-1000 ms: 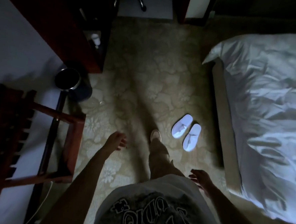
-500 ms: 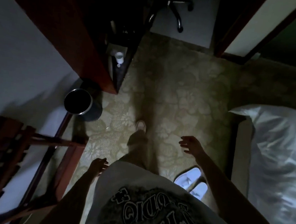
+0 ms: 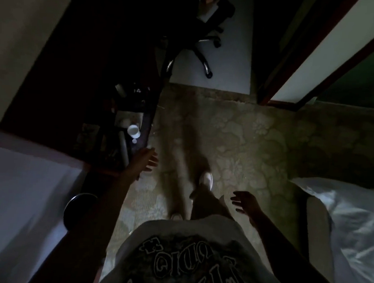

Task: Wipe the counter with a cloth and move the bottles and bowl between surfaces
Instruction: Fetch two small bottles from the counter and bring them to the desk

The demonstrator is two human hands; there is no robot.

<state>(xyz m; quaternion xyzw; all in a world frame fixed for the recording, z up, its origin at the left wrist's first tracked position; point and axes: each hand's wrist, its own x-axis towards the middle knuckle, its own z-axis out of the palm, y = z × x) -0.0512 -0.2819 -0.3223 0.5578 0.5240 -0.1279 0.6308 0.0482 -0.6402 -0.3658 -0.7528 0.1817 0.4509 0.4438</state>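
— What are we walking on?

— A pale carpet [image 3: 237,133] with a raised floral pattern, soft-looking and matte. Ahead it ends in a straight edge against a smooth light floor, where an office chair [image 3: 204,39] stands on a star base with castors. To our right lies a bed [image 3: 352,217] under crumpled, faintly shiny white bedding.

— And the counter?

— We see a dark reddish wooden counter [image 3: 148,126] at our left, its narrow top running away from us. On it, near the carpet-side edge, stands a small white round cup [image 3: 133,131]; beside that lies a dark cylinder [image 3: 123,146] that may be a bottle, though the gloom keeps us from telling. Further back the top is cluttered with dim shapes we cannot name. We cannot make out a cloth or a bowl.

— Our hands?

— Our left hand [image 3: 144,161] hovers just by the counter's near corner, fingers spread and loose, holding nothing. Our right hand [image 3: 243,202] hangs over the carpet, fingers splayed, empty too.

— Room to move?

— The carpet lies open between counter and bed. A round dark bin [image 3: 79,207] sits by the wall at our lower left, partly behind our forearm.
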